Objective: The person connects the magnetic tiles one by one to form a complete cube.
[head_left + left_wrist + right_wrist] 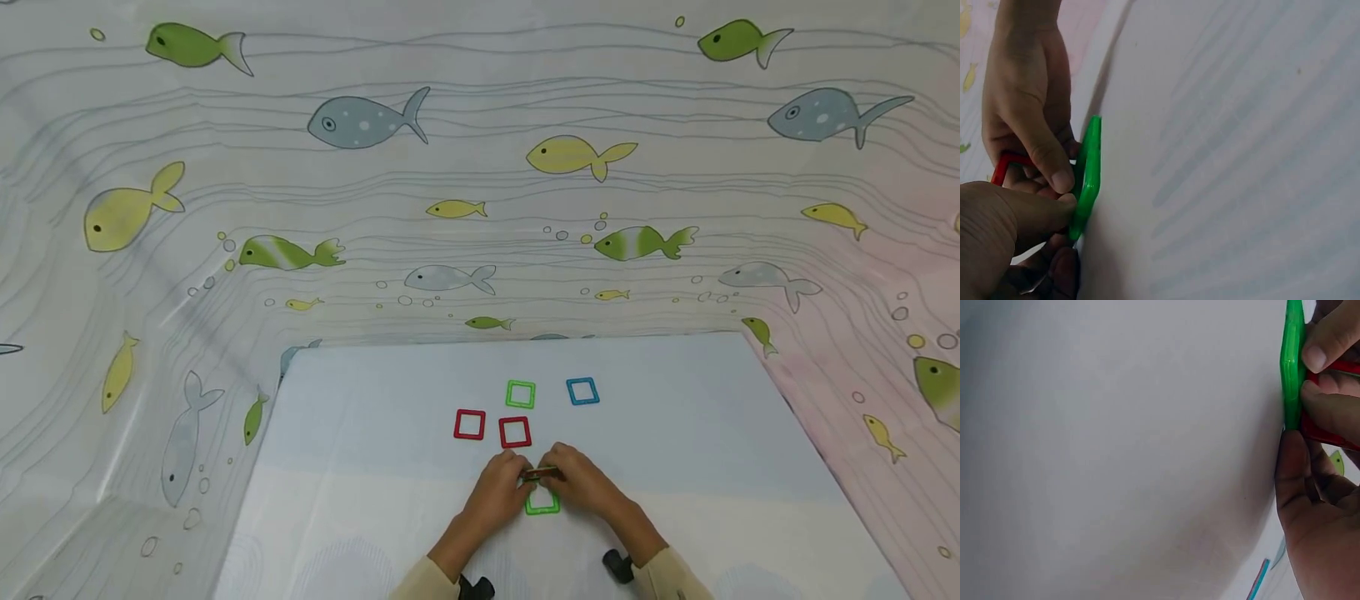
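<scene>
A green square frame point(543, 510) lies flat on the white table just in front of both hands. At its far edge a red square frame point(1322, 434) stands upright, seen nearly edge-on from the head. My left hand point(497, 493) pinches the red frame at its left side. The right hand point(583, 482) pinches it at the right side, with the two thumbs close together above the green frame's edge. In the left wrist view part of the red frame shows between the hands; the fingers hide the rest.
Beyond the hands on the table point(360, 433) lie two red square frames, the nearer one point(515, 432) and one to its left point(469, 425). Behind them are another green frame point(521, 394) and a blue frame point(582, 391). A fish-patterned sheet surrounds the table.
</scene>
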`<state>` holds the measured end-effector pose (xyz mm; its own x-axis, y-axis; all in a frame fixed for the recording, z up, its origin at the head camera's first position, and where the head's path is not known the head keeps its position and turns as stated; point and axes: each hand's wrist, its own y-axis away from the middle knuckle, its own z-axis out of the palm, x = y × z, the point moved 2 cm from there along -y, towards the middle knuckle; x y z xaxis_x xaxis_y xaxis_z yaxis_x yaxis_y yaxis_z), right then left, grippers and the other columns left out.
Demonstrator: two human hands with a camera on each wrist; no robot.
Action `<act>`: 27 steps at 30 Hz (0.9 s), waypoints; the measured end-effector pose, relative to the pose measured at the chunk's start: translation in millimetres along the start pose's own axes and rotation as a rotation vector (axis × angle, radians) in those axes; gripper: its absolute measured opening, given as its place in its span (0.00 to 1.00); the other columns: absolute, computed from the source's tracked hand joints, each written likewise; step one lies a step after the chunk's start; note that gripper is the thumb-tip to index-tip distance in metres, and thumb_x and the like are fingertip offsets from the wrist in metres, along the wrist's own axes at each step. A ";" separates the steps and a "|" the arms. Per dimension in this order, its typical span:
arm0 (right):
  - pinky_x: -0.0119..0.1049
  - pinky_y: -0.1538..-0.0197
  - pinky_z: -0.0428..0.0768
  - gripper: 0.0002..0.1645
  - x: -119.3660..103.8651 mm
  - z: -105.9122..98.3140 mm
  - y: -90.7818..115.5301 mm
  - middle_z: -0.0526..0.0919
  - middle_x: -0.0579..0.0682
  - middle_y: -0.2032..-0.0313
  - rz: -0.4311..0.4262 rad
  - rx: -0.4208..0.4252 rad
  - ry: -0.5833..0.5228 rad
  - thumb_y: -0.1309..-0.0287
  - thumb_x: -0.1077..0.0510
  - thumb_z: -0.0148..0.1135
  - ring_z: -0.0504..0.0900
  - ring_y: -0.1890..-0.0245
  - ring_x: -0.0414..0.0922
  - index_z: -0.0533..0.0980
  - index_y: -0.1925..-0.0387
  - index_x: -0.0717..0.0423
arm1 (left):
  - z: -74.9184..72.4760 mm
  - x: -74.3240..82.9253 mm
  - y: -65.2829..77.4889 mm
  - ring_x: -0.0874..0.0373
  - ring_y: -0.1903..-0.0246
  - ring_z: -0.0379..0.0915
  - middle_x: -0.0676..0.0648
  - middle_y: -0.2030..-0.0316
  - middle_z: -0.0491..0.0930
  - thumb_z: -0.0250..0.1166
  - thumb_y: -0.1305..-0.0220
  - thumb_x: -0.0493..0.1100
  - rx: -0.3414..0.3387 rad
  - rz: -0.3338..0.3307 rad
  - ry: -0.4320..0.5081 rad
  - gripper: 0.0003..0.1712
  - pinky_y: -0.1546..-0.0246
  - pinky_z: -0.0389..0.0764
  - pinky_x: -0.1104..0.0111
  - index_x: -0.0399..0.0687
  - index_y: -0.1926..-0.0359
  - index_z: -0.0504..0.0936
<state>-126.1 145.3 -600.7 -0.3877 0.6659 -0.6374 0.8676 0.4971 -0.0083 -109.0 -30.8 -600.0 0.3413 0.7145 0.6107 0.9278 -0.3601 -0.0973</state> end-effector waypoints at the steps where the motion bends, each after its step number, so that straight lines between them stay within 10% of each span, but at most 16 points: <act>1: 0.28 0.64 0.76 0.06 -0.2 -0.6 -0.5 0.75 0.39 0.70 0.002 -0.002 0.004 0.43 0.63 0.70 0.71 0.69 0.33 0.83 0.64 0.52 | 0.1 0.5 -1.2 0.66 0.68 0.69 0.54 0.69 0.77 0.73 0.42 0.39 0.003 0.011 -0.002 0.07 0.69 0.73 0.76 0.48 0.63 0.84; 27: 0.39 0.52 0.82 0.10 9.6 -30.8 -5.5 0.85 0.46 0.56 0.106 0.007 -0.036 0.35 0.65 0.61 0.80 0.57 0.40 0.81 0.54 0.54 | 1.4 3.1 8.0 0.65 0.76 0.62 0.55 0.77 0.71 0.72 0.46 0.35 -0.014 -0.205 0.103 0.06 0.78 0.66 0.75 0.45 0.73 0.81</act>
<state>-144.2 166.0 -583.1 -0.2826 0.6940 -0.6622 0.9052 0.4214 0.0554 -100.3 -30.7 -600.0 0.1277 0.7089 0.6936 0.9738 -0.2222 0.0478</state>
